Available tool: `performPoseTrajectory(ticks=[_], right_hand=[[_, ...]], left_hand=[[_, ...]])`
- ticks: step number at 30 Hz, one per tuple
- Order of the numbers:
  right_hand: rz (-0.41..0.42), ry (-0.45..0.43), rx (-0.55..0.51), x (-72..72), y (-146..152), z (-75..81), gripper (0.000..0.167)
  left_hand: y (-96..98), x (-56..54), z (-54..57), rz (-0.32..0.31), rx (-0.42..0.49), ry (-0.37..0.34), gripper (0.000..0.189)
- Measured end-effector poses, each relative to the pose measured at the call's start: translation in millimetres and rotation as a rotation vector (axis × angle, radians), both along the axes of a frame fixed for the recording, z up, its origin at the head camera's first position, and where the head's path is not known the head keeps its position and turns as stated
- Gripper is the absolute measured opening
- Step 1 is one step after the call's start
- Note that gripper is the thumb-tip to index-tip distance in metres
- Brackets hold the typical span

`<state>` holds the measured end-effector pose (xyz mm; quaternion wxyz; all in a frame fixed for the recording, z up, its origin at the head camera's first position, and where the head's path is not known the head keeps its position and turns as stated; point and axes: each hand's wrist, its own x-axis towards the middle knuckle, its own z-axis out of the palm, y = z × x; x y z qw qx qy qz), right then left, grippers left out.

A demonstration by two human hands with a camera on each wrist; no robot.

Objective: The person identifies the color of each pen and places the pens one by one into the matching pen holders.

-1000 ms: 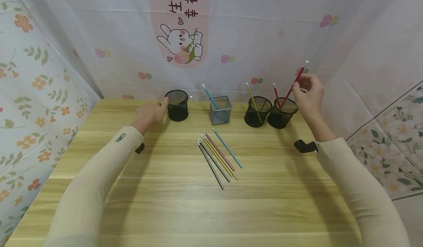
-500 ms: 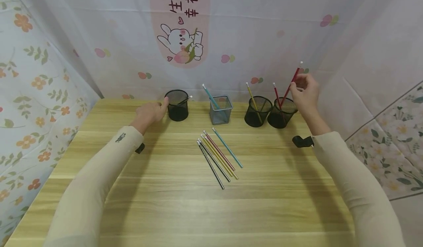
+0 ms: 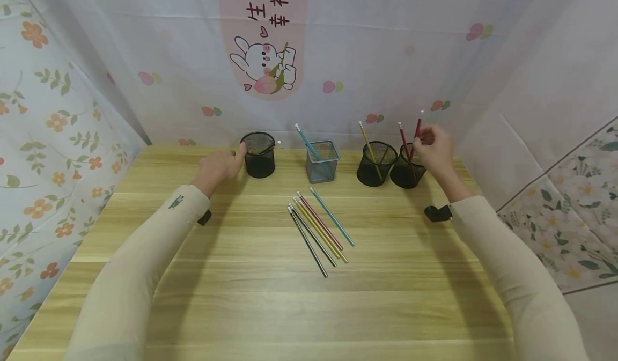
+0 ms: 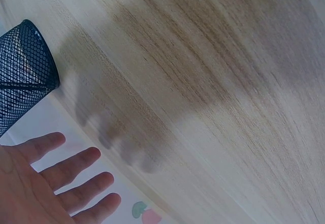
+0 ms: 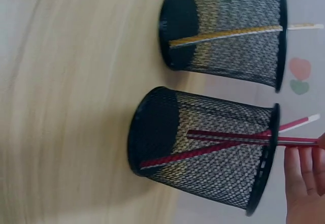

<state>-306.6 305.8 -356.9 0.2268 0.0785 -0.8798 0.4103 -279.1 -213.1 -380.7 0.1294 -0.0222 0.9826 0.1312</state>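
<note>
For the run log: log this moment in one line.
right hand: holds red pencil in rightmost cup | left hand: open beside leftmost cup

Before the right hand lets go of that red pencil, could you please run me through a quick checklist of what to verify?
1. Red pencil tip inside the rightmost black mesh cup: ok, the right wrist view shows it reaching the bottom.
2. Right hand grip on the pencil: ok, fingers pinch its upper end.
3. Cup upright on the table: ok.
4. Same colour already in the cup: ok, another red pencil stands there.
5. Left hand clear of this cup: ok, it rests open by the far-left cup.
6. Loose pencils left to sort: not ok, several lie mid-table.
</note>
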Motion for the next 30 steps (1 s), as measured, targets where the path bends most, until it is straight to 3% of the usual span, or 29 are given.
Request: performPoseTrajectory(ticks=[12,30], right_hand=[[0.062,-0.123,0.115,2.5,-0.3,-9.1,0.021],[0.071,-0.179,0.110,4.4,-0.9,-10.4,0.018]], left_hand=[[0.8,0.1,1.1,0.003,-0.008,-0.007,0.104],[0.0,-1.0,-1.0,0.001,-0.008,-0.006,0.106]])
